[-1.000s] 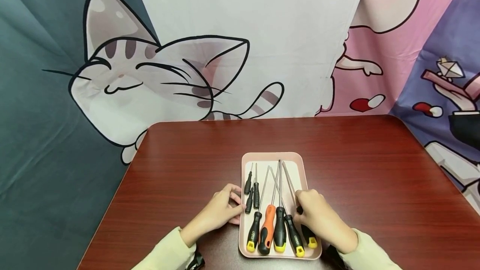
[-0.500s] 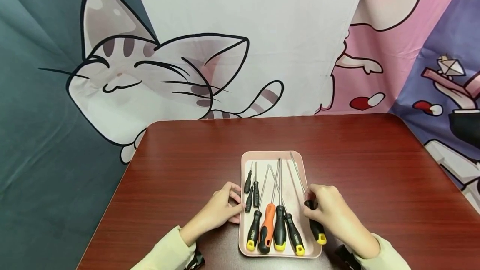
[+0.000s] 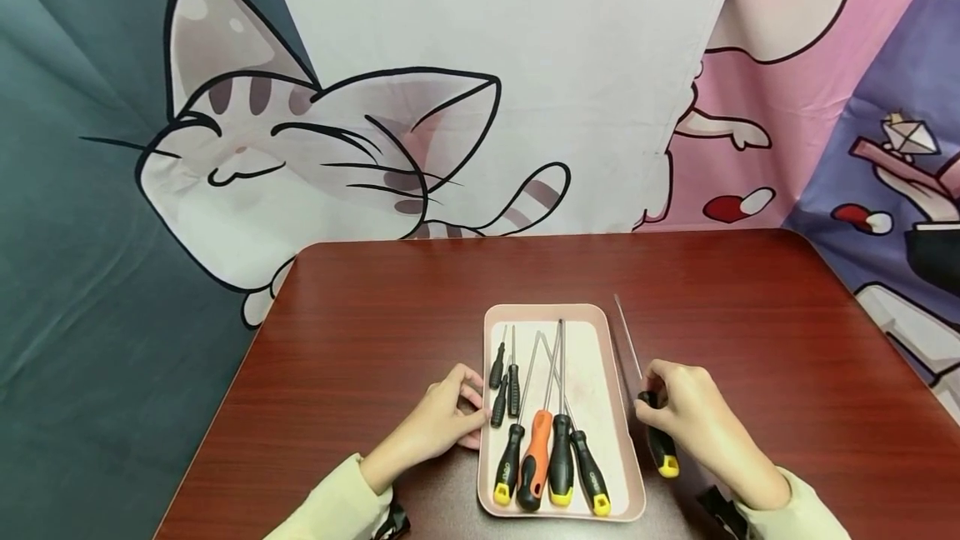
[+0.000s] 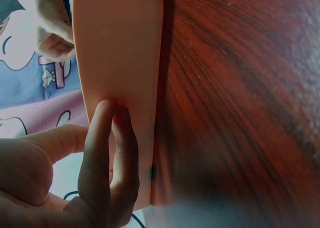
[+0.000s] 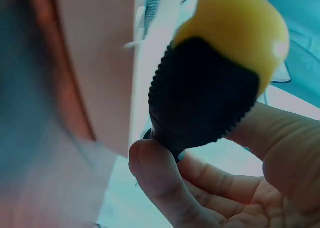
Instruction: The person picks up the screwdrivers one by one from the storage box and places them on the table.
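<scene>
We see right hand (image 3: 686, 402) pinching yellow-ended screwdriver (image 3: 662, 444) — thumb and fingers clamped on black handle, shaft pointing away from us, over table (image 3: 750, 323) just right of tray (image 3: 594, 357). Left hand (image 3: 438, 419) pinches tray's left edge — thumb at rim, fingertips against outer wall. Inside we count three small black screwdrivers (image 3: 513, 390), three larger yellow-ended drivers (image 3: 561, 461), one orange driver (image 3: 536, 448).

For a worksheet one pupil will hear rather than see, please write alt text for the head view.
A person's right-hand grip holds a black-and-yellow screwdriver just right of a pink-rimmed tray of more screwdrivers on a reddish-brown table. The left-hand grip touches the tray's left side, and a cartoon cat shows on the cloth behind.
</scene>
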### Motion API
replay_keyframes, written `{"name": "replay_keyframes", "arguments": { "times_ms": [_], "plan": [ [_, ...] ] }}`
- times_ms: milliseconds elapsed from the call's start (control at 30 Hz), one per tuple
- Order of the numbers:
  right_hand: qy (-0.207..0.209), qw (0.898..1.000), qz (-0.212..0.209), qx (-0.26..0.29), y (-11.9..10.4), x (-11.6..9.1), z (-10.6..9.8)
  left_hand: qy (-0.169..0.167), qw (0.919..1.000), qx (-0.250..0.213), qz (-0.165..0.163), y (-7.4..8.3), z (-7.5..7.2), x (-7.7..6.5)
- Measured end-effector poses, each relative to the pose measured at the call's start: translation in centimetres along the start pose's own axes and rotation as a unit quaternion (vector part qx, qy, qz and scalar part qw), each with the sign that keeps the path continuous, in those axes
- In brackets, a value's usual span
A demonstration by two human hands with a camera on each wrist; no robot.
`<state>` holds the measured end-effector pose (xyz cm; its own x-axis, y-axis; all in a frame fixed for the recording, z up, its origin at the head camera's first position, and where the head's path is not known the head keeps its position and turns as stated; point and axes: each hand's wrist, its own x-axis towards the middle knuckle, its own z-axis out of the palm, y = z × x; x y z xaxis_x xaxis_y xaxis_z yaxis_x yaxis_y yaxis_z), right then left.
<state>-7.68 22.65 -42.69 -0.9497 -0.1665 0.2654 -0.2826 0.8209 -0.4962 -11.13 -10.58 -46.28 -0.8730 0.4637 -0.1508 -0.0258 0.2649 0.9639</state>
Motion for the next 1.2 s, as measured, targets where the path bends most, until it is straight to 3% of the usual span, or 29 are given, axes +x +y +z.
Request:
{"name": "replay_keyframes", "arguments": {
  "times_ms": [300, 633, 1200],
  "plan": [
    [-0.033, 0.999, 0.017, -0.002, 1.6, -0.8, 1.8, -0.007, 1.0, -0.004, -0.002, 0.1, 0.1, 0.1],
    [-0.033, 0.999, 0.017, -0.006, 2.1, -1.6, 3.3, -0.014, 0.9994, -0.029, -0.009, -0.3, 0.3, -0.4],
    [-0.035, 0.999, 0.018, -0.02, 2.0, -1.3, 3.8, -0.008, 0.9994, -0.033, -0.008, 0.0, 0.0, -0.2]
  ]
}}
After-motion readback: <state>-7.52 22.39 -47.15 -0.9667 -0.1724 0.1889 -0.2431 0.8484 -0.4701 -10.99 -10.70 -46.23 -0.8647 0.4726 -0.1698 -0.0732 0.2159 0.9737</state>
